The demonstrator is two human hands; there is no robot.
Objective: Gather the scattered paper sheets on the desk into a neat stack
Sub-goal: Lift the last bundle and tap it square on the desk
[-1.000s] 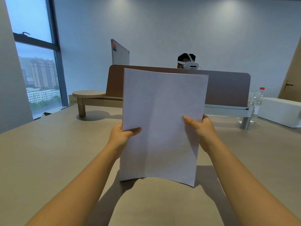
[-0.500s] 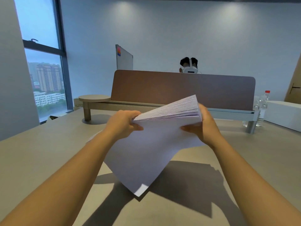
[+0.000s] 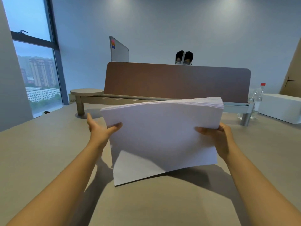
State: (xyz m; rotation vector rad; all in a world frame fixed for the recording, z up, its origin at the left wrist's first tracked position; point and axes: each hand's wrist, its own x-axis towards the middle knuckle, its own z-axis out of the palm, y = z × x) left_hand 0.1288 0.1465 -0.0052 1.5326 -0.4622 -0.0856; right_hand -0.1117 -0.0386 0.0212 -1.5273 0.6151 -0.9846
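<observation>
Overhead, both hands pinch the blank paper stack (image 3: 162,136): left hand (image 3: 99,129), right hand (image 3: 218,136); no legible writing.

An office: a broad beige work surface (image 3: 40,160) is split at 12 o'clock by a brown desk divider (image 3: 175,82). A floor-to-ceiling window (image 3: 34,66) at 10 o'clock overlooks high-rise blocks, and a whiteboard (image 3: 118,49) stands behind the divider.
</observation>
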